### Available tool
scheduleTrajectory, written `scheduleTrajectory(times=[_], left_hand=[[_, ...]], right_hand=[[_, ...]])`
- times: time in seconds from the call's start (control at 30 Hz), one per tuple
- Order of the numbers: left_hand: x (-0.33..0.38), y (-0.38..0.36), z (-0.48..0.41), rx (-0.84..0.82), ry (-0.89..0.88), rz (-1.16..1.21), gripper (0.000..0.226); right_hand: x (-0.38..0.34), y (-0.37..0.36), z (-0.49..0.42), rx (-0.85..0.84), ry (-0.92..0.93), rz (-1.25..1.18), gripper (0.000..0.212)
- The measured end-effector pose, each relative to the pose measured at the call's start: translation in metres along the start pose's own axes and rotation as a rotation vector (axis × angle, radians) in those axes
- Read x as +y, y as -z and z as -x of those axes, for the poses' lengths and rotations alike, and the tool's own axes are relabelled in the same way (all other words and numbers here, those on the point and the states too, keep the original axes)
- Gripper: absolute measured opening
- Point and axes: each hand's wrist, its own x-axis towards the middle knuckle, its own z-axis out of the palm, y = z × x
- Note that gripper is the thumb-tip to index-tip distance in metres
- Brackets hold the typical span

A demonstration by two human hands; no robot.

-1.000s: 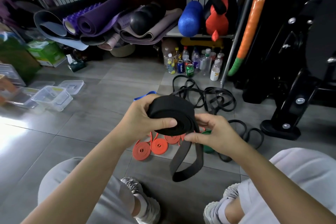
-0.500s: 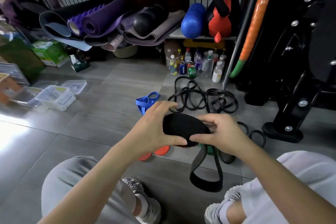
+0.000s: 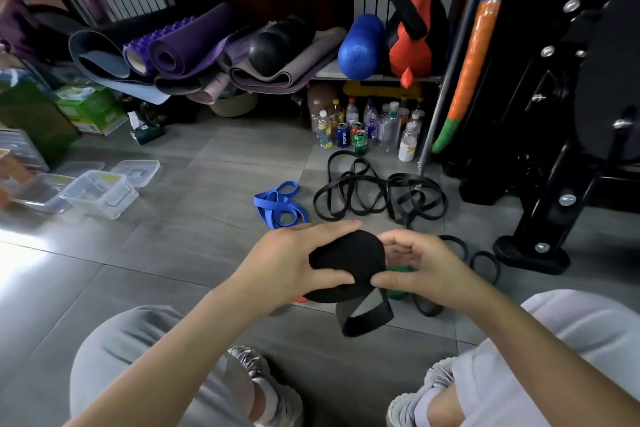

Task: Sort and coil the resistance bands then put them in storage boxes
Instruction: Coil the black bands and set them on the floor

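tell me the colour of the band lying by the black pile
Blue, clearest in the head view.

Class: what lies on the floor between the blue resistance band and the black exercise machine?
In the head view, a loose tangle of thin black bands lies between the blue band and the machine.

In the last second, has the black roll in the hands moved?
Yes. The black roll has come nearer and lower: it covered most of the blue band on the floor before, which now shows beyond it.
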Motion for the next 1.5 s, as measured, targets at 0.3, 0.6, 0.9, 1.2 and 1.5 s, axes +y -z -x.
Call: scheduleTrajectory(times=[0.3, 0.6, 0.9, 1.2, 1.5], left_hand=[[-0.002, -0.011, -0.001, 0.404, 0.056, 0.678, 0.056], [-0.001, 0.006, -0.005, 0.164, 0.131, 0.206, 0.074], [-0.002, 0.01, -0.017, -0.121, 0.043, -0.275, 0.067], [-0.01, 0.001, -0.005, 0.201, 0.169, 0.289, 0.057], [-0.015, -0.018, -0.007, 0.407, 0.244, 0.601, 0.059]], right_hand=[[-0.008, -0.01, 0.002, 0.07, 0.074, -0.253, 0.05], [-0.019, -0.006, -0.007, 0.084, 0.069, -0.127, 0.041], [-0.021, -0.01, -0.02, 0.029, -0.004, 0.04, 0.045], [-0.008, -0.001, -0.014, 0.105, 0.006, -0.106, 0.046], [-0.007, -0.002, -0.017, 0.233, 0.099, -0.061, 0.036]])
